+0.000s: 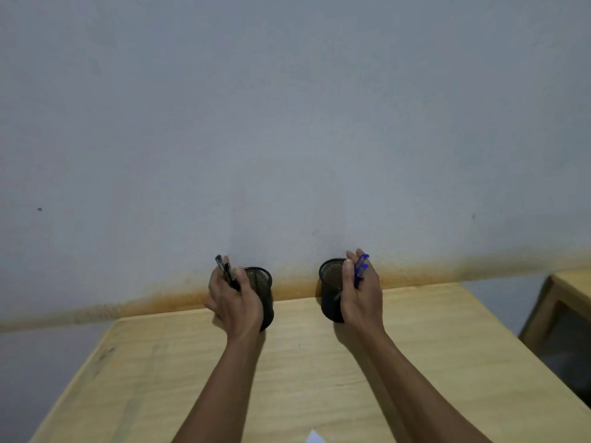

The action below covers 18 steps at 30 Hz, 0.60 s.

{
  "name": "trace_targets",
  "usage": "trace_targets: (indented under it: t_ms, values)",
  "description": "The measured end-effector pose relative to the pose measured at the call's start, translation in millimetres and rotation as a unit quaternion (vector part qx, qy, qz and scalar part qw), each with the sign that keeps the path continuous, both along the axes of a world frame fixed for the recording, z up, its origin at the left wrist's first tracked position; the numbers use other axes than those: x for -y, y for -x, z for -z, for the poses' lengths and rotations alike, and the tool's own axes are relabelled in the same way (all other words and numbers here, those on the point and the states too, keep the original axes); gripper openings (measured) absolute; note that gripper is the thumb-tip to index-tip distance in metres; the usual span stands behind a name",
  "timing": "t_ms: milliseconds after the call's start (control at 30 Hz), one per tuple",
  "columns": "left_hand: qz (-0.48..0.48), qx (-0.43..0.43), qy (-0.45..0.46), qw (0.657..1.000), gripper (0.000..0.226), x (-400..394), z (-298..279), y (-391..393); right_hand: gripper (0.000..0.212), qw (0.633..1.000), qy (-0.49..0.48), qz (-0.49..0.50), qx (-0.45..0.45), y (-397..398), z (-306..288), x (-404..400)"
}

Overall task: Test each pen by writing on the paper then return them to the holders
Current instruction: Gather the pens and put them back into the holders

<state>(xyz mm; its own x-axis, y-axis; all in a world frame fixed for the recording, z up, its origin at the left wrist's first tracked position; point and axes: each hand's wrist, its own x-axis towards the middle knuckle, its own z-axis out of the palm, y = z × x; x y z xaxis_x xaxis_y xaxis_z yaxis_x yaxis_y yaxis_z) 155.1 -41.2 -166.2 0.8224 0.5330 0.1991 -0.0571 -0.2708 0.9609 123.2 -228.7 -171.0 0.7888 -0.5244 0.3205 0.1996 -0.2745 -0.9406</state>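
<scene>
Two black mesh holders upright at frame centre against the wall: left holder (260, 290) and right holder (331, 290). Dark pens (227, 272) bunched just left of the left holder; blue-capped pens (361, 269) bunched at the right holder's right rim. White paper (315, 437) corner at the bottom edge.

We see only a white corner of the paper (315, 437) — the bottom edge of the frame cuts off the rest. Our left hand (235, 303) covers the near side of the left holder (260, 282) and the lower ends of the dark pens (226, 271) in its grip; how many there are we cannot tell. Our right hand (361, 295) hides part of the right holder (331, 289) and the lower barrels of the blue pens (361, 270). The desk (319, 378) runs out of frame below, and the furniture (566, 314) at right is cut off too.
</scene>
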Motion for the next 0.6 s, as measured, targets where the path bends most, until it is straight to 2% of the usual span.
trace_targets:
  t_ms: [133, 200, 367, 600]
  values:
    - [0.0, -0.002, 0.101, 0.995, 0.039, 5, 17, -4, 0.049, 0.998, -0.055, -0.01, 0.008, 1, 7, -4]
    - [-0.011, -0.007, 0.118, 0.993, 0.035, 8, 17, -6, 0.048, 0.999, -0.05, -0.003, 0.014, -1, 8, -4]
    - [-0.02, 0.036, 0.119, 0.992, 0.029, 10, 18, -7, 0.053, 0.998, -0.056, 0.004, 0.016, -3, 13, -5]
    - [-0.008, 0.052, 0.115, 0.992, 0.042, 10, 6, 9, 0.073, 0.999, -0.048, -0.005, -0.008, 7, 4, -4]
